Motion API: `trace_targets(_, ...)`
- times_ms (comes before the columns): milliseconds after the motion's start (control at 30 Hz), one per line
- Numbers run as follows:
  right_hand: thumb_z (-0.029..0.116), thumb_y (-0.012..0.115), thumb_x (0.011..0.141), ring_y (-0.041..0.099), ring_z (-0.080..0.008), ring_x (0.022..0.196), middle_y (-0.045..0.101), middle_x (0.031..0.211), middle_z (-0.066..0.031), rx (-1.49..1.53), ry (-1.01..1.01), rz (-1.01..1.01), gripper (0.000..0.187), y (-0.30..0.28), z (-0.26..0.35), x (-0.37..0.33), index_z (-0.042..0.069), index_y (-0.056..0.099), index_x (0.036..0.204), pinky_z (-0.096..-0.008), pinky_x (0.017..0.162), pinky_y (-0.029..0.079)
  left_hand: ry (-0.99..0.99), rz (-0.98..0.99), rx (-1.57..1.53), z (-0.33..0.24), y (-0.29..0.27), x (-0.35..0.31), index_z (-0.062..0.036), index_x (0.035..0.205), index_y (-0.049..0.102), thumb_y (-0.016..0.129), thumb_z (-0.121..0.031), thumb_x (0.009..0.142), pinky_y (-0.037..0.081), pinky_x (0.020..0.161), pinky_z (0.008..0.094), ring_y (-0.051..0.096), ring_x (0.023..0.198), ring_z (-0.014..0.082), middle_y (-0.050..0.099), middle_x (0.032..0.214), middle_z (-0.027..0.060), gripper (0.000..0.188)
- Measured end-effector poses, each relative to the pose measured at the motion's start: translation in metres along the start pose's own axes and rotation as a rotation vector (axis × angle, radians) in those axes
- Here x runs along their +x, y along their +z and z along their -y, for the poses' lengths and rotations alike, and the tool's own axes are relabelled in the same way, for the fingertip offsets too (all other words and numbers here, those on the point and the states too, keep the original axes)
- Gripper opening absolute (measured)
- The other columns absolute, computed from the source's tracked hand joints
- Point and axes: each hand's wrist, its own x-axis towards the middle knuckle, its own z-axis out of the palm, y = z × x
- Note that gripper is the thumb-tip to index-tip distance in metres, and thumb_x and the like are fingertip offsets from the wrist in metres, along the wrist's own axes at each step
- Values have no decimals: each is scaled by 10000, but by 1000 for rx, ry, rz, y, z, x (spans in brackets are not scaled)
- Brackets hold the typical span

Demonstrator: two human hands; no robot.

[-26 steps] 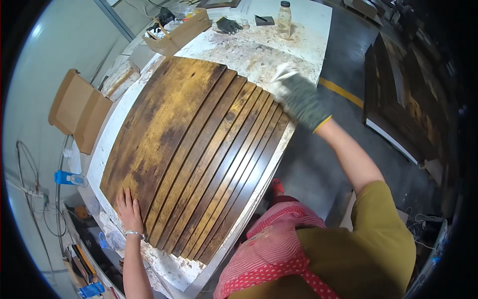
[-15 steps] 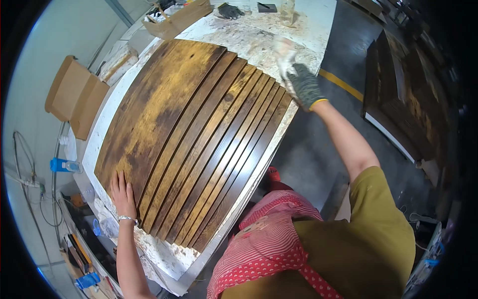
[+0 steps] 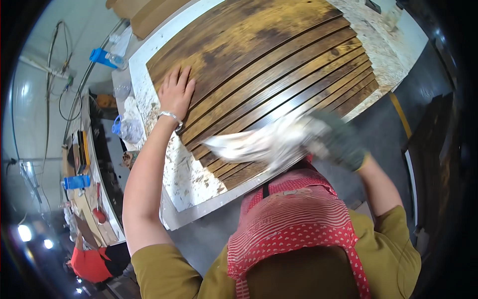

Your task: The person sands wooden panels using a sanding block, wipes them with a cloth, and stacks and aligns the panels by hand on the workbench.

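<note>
We are gripping a bunched white cloth (image 3: pixel 254 142) in our gloved right hand (image 3: pixel 336 139), its fingers blurring, and are no longer holding it at the far corner but sweeping it across the near edges of the stepped boards (image 3: pixel 291 72). Our bare left hand (image 3: pixel 177 94) is still lying flat on the top board (image 3: pixel 234 40), fingers slightly spread, grasping nothing. The stack is resting on a white, brown-stained worktop (image 3: pixel 184 184). Beyond, a person in red (image 3: pixel 92 264) is now showing at lower left.
</note>
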Motion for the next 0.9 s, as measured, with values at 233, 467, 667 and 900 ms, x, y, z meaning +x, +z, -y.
trace_targets(233,295,577,822,486,-294,1132,503,1211,-153,-211,28,-84,501,72,5,10,27,484,1234,-401,968,399,-17,-9,-7,-15,-11,7,-223,1354,434,382,-461,929,218,1071,463,307,1321,314,369,1422,104,490)
trace_targets(467,207,627,726,578,-279,876,586,974,-137,46,-37,199,344,94,109,82,56,606,1034,-399,818,455,-47,-5,-20,-8,-8,0,-206,1351,438,381,-463,926,211,1074,470,301,1322,323,365,1424,113,500)
trace_targets(667,246,656,727,575,-277,778,568,866,-144,153,-20,72,390,129,104,64,-18,566,1000,-438,805,444,-34,-33,-58,-20,-16,4,-202,1348,442,366,-461,929,194,1083,477,297,1324,322,357,1428,115,498)
trace_targets(900,225,624,783,608,-311,911,616,1012,-130,554,-404,502,278,106,138,94,73,588,1014,-418,783,486,-37,-46,-48,-15,-8,2,-222,1338,451,378,-473,926,242,1061,471,315,1321,308,384,1412,99,488)
